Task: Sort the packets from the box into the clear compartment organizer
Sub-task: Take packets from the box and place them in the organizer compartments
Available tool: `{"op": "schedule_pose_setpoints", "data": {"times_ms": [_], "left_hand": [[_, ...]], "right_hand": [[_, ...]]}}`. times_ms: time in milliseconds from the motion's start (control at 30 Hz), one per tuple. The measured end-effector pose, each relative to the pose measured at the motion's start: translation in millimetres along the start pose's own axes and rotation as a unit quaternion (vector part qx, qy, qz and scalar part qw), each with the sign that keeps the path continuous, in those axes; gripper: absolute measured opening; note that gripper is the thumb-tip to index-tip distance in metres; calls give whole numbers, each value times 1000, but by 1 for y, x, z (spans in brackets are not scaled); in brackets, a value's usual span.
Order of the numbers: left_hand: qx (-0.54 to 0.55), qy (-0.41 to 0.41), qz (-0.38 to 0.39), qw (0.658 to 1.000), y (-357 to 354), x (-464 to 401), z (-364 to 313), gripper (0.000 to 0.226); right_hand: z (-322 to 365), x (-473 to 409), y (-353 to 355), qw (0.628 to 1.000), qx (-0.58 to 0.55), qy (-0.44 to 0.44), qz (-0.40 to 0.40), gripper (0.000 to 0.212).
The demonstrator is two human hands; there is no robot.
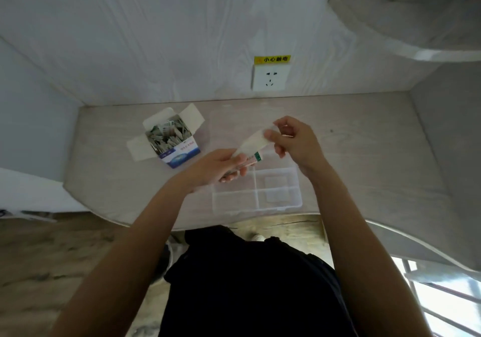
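Left hand point(221, 166) grips a small stack of packets point(247, 163), fingers curled under it, above the organizer's point(283, 201) left edge. Right hand point(294, 139) pinches the far end of one pale packet point(256, 140) between thumb and forefinger; its near end meets the stack. Open box point(169, 139), flaps out and full of packets, sits on the desk point(364, 154) far left of the organizer. Wall socket point(270, 76) behind.

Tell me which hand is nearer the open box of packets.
Left. The left hand, gripping a bunch of packets, is just right of the box; the right hand, pinching one packet, is farther right, over the organizer.
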State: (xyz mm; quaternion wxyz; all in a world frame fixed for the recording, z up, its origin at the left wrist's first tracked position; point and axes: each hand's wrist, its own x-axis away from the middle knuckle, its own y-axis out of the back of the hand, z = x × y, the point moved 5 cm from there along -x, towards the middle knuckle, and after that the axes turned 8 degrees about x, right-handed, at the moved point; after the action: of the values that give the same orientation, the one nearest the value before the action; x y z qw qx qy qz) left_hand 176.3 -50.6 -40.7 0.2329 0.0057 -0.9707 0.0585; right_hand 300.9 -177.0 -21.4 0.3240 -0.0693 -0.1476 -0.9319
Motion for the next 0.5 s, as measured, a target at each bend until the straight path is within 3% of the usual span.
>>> {"op": "schedule_pose_setpoints", "data": {"times_ms": [67, 167, 333, 500], "left_hand": [[10, -15, -20, 1000, -2, 2, 8, 25], [49, -36, -124, 990, 6, 8, 26, 24], [142, -5, -307, 941, 27, 29, 64, 21], [166, 40, -359, 918, 43, 40, 79, 20]], "right_hand": [[-7, 3, 11, 998, -11, -7, -53, 14], [-17, 8, 24, 997, -1, -9, -79, 13], [-31, 9, 5, 999, 11, -23, -32, 13], [-37, -3, -39, 996, 89, -14, -5, 16]]}}
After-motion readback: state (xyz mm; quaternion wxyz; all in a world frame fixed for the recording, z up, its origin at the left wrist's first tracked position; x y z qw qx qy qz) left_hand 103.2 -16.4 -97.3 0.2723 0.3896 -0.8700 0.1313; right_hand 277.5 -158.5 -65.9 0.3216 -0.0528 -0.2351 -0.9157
